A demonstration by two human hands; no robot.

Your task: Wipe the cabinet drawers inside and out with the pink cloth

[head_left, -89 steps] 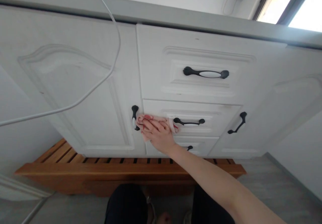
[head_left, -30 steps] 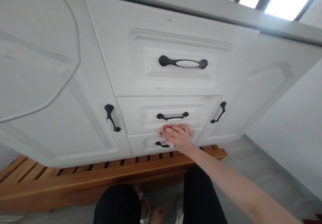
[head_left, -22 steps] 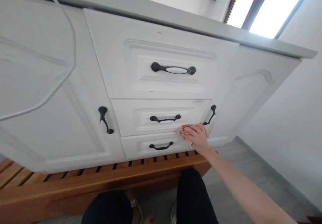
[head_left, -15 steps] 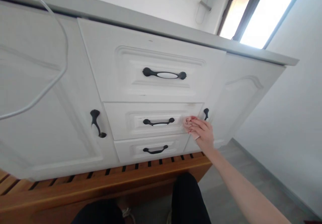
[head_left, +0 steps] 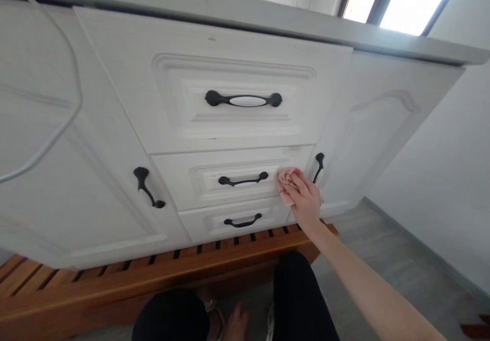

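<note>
My right hand [head_left: 306, 200] is closed on a crumpled pink cloth [head_left: 288, 180] and presses it against the right end of the middle drawer [head_left: 202, 177], between that drawer's black handle [head_left: 243, 180] and the handle of the right door [head_left: 318, 167]. Low between my knees, what looks like my left hand [head_left: 237, 324] is dim and partly cut off by the bottom edge. Its fingers seem apart, with no object visible in them.
Above and below are the top drawer [head_left: 184, 126] and bottom drawer [head_left: 206, 223]. A white cable [head_left: 76, 75] hangs at the left. The slatted wooden bench [head_left: 115, 290] runs along the cabinet's base. The grey countertop [head_left: 229, 9] juts out above.
The view has shifted closer and lower. My right hand and the cloth remain at the middle drawer's right end, slightly shifted. What looks like my left hand has come into view between my knees.
</note>
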